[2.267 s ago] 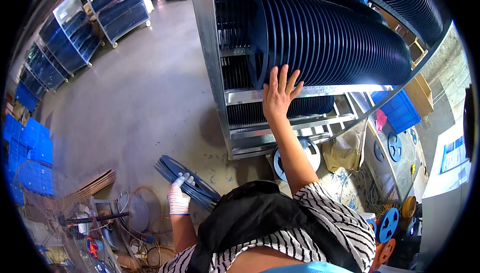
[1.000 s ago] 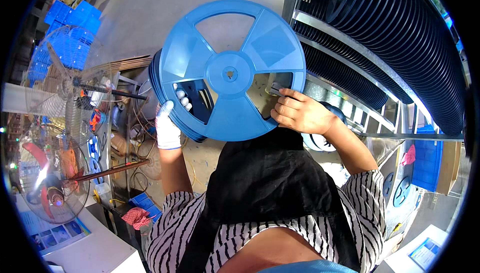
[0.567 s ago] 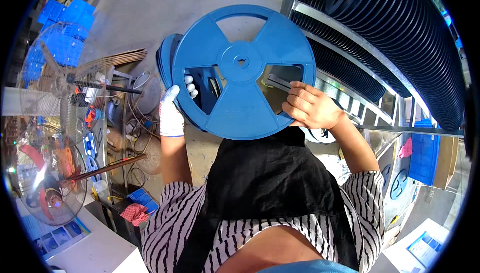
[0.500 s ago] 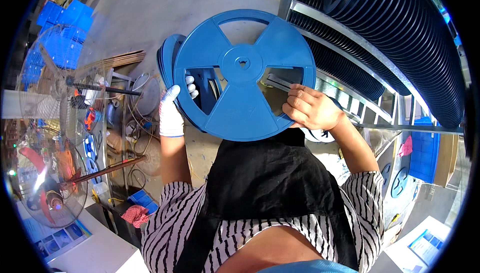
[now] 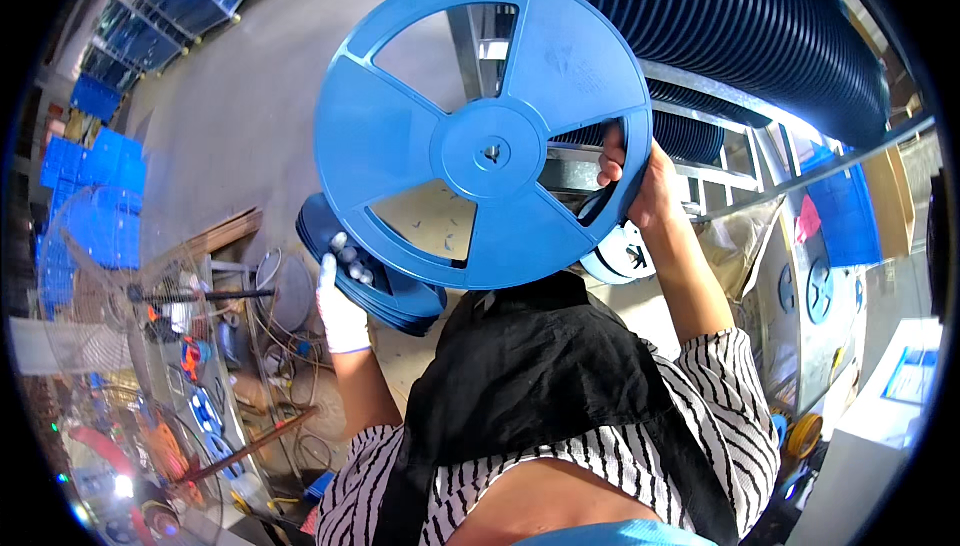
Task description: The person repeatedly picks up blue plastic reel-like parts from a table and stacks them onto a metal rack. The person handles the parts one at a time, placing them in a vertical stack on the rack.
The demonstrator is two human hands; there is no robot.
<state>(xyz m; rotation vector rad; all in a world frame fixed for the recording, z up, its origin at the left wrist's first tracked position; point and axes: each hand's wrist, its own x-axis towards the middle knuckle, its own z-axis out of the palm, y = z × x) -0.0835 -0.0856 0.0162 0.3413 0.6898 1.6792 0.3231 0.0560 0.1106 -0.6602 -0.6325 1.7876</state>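
Observation:
A big round blue plastic reel disc (image 5: 390, 136) with wide cut-out windows and a hub hole fills the middle of the view. My bare right hand (image 5: 648, 186) grips its right rim, with fingers through a window. Lower left, my left hand (image 5: 345, 296), in a white glove, is closed around a tilted stack of similar blue reel discs (image 5: 405, 308). Its fingertips come through an opening in the stack. The large disc overlaps the stack's upper right part, so I cannot tell whether they touch.
A metal rack with rows of dark reel discs (image 5: 740, 6) stands at the upper right. A caged fan (image 5: 90, 246) is on the left, near blue crates (image 5: 95, 171). To the right are a blue bin (image 5: 840, 211), a cardboard box (image 5: 885, 196) and a white table (image 5: 865, 436).
My right hand has raised the large disc up and away from the stack, turning it. The stack in my left hand now tilts lower. The whole view has shifted too.

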